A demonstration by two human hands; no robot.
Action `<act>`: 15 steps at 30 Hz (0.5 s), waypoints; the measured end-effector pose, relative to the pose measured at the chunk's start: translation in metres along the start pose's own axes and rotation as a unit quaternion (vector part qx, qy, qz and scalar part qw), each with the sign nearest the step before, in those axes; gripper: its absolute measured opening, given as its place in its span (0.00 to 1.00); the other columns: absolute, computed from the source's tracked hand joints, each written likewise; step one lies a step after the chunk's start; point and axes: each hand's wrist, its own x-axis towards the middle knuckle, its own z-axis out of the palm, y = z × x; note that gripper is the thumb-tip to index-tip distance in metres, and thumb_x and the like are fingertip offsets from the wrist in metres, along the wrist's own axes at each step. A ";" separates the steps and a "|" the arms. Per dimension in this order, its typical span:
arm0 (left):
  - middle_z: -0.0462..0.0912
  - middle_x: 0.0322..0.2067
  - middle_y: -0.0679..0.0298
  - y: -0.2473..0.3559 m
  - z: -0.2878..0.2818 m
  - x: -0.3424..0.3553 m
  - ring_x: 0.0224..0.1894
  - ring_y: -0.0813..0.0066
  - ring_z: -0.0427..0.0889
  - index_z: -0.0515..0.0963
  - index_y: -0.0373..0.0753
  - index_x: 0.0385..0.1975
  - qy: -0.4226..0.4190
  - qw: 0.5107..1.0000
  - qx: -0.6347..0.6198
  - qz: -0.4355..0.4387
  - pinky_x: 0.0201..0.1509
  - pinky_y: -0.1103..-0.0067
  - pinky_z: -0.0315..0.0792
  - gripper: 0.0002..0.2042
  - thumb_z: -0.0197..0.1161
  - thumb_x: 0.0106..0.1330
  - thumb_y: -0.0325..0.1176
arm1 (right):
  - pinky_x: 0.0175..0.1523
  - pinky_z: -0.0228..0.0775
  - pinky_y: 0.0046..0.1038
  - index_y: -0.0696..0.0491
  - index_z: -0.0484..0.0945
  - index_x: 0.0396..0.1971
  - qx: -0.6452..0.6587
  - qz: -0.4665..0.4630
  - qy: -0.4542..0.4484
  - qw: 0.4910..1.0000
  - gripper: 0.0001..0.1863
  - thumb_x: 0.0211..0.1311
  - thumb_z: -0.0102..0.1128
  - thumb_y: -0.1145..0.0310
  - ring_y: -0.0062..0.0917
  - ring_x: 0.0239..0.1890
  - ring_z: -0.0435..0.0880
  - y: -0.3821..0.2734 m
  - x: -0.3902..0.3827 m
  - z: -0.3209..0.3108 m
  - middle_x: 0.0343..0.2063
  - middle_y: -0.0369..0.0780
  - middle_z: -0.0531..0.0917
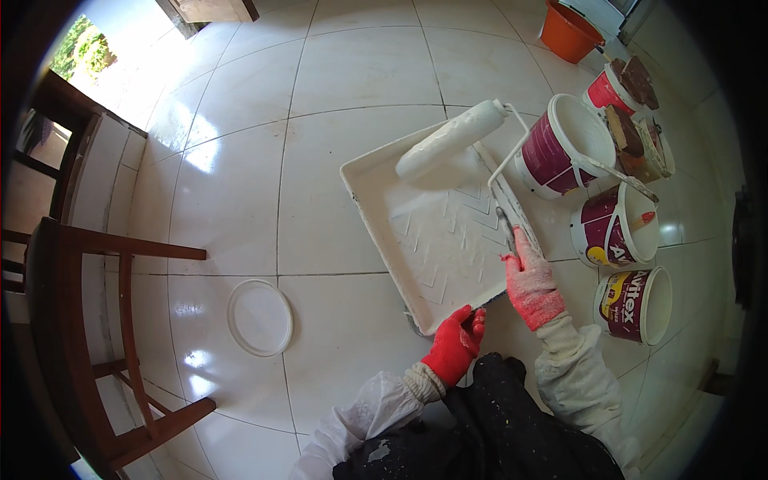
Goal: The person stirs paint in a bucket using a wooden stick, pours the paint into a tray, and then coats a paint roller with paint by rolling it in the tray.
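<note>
In the head view, a shallow, roughly rectangular paint tray (374,216), coated in white, has raised V-shaped ribs across its bed. The paint roller (452,142) is a thick, smooth white cylinder on a bent wire frame, its dark handle at the tray's right rim. The right hand (534,290), in a knitted red glove dusted with pale paint, is closed around that handle. The left hand (454,348), in a brighter red glove, is narrow, its fingers curled at the tray's near edge; whether it grips the rim, I cannot tell.

The tray sits on a floor (344,208) of glossy pale tiles with dark joints. Right of the tray stand three maroon-and-white buckets (598,228); beyond its far right corner is an orange bucket (566,36). Left of the tray lie a round, translucent whitish lid (260,318) and, farther out, a brown wooden chair (68,336). Daylight enters well beyond the tray's far left corner.

The roller's sleeve looks evenly coated and wet, slanting across the tray's far end.
</note>
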 end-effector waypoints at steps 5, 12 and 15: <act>0.80 0.33 0.61 0.001 0.001 -0.001 0.30 0.73 0.79 0.72 0.33 0.38 0.015 1.000 -0.016 0.001 0.33 0.82 0.77 0.09 0.52 0.69 0.33 | 0.47 0.70 0.35 0.55 0.62 0.61 -0.015 0.021 -0.055 0.998 0.26 0.61 0.49 0.71 0.43 0.42 0.79 -0.003 -0.014 0.002 0.40 0.52 0.79; 0.80 0.33 0.61 -0.002 0.008 -0.005 0.31 0.73 0.79 0.72 0.32 0.38 0.025 1.000 -0.009 0.008 0.33 0.83 0.77 0.09 0.52 0.68 0.33 | 0.44 0.71 0.37 0.52 0.62 0.61 -0.053 0.015 -0.014 0.998 0.26 0.61 0.49 0.72 0.43 0.40 0.80 0.014 -0.017 -0.026 0.39 0.51 0.80; 0.80 0.33 0.61 -0.003 0.010 -0.005 0.31 0.73 0.79 0.72 0.32 0.38 0.032 0.999 0.005 0.019 0.33 0.83 0.77 0.09 0.52 0.68 0.32 | 0.41 0.71 0.36 0.51 0.62 0.61 -0.133 -0.013 0.049 0.990 0.27 0.61 0.50 0.72 0.42 0.36 0.80 0.026 -0.010 -0.038 0.36 0.49 0.79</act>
